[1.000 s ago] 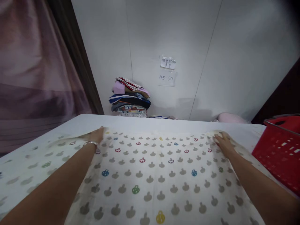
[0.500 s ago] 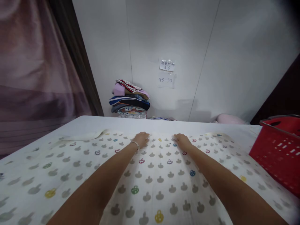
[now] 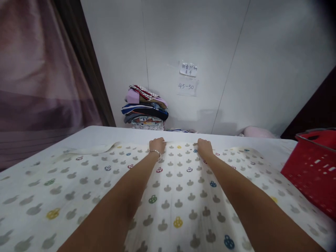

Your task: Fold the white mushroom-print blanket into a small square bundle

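A white cloth [image 3: 173, 180] printed with grey, yellow, blue, red and green mushroom shapes lies spread over the table, with a raised section between my arms. My left hand [image 3: 157, 145], a bracelet at its wrist, is closed on the cloth near its far edge. To its right, my right hand [image 3: 205, 146] grips the same edge, fingers curled in. The stretch of cloth between the two hands looks pulled fairly taut. At the far left, part of the cloth's edge is curled over.
A white table [image 3: 89, 134] lies under the cloth. At the right stands a red plastic basket [image 3: 312, 171]. A stack of folded fabrics [image 3: 145, 108] is beyond the far edge, against a wall with paper notes [image 3: 187, 78]. A pink curtain [image 3: 39, 80] hangs at the left.
Both hands have gone from lying over the cloth to fingers closed on its far edge. The cloth between them has shifted slightly away from me and lifted.
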`<action>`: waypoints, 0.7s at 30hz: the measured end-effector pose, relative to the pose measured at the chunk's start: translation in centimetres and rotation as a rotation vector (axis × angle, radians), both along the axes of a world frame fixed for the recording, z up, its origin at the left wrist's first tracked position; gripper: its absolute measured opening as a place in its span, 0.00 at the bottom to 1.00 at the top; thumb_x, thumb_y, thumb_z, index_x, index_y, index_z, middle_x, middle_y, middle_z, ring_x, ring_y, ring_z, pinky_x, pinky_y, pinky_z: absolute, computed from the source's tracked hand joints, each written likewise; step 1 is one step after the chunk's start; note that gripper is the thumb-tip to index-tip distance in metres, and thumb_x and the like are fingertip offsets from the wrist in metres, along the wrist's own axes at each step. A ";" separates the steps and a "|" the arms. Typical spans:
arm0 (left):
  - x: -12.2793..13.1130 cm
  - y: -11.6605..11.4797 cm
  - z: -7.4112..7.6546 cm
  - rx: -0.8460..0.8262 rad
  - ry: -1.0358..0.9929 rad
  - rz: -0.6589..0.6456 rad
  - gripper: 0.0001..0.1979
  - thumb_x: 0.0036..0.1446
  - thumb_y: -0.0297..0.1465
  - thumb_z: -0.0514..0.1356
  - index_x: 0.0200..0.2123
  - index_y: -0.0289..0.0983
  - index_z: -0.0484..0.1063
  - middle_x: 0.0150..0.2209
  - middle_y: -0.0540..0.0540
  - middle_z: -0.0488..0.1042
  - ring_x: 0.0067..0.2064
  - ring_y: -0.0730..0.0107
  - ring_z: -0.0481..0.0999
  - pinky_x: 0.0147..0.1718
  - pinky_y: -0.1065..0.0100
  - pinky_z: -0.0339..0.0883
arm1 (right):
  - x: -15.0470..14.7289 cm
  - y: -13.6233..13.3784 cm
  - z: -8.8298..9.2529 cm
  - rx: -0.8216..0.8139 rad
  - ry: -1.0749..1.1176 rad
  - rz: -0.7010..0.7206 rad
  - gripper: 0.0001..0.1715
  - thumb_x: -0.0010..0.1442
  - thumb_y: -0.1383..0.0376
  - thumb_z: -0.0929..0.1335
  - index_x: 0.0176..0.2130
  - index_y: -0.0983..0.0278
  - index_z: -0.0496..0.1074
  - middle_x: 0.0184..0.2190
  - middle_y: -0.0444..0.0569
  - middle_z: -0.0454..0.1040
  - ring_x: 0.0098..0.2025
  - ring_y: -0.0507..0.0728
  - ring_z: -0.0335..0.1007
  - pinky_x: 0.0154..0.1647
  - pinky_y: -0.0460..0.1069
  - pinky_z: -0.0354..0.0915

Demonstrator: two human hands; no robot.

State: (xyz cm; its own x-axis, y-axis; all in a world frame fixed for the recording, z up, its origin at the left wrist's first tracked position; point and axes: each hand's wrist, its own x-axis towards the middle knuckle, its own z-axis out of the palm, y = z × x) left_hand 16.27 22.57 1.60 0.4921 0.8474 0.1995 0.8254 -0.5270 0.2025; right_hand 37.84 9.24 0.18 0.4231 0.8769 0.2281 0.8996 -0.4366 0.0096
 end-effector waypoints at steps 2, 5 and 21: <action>0.4 0.2 -0.8 -0.025 0.023 0.029 0.12 0.55 0.31 0.51 0.38 0.39 0.73 0.39 0.41 0.75 0.46 0.58 0.70 0.45 0.58 0.59 | 0.0 0.7 -0.4 -0.012 0.012 -0.011 0.15 0.59 0.76 0.56 0.44 0.69 0.63 0.41 0.58 0.70 0.44 0.59 0.63 0.44 0.52 0.51; 0.6 -0.2 -2.2 -0.019 0.032 0.016 0.15 0.54 0.28 0.51 0.44 0.39 0.71 0.49 0.40 0.71 0.52 0.58 0.66 0.49 0.56 0.57 | 0.0 0.9 -1.6 -0.037 0.052 -0.009 0.14 0.60 0.74 0.56 0.43 0.68 0.65 0.42 0.57 0.70 0.45 0.59 0.63 0.44 0.52 0.53; -3.5 -3.3 -4.3 -0.126 0.140 -0.293 0.25 0.61 0.41 0.43 0.60 0.40 0.54 0.64 0.43 0.48 0.64 0.60 0.44 0.59 0.52 0.40 | -2.4 -2.9 -2.4 -0.136 0.276 0.153 0.28 0.64 0.57 0.52 0.60 0.64 0.54 0.65 0.55 0.42 0.65 0.63 0.33 0.59 0.63 0.38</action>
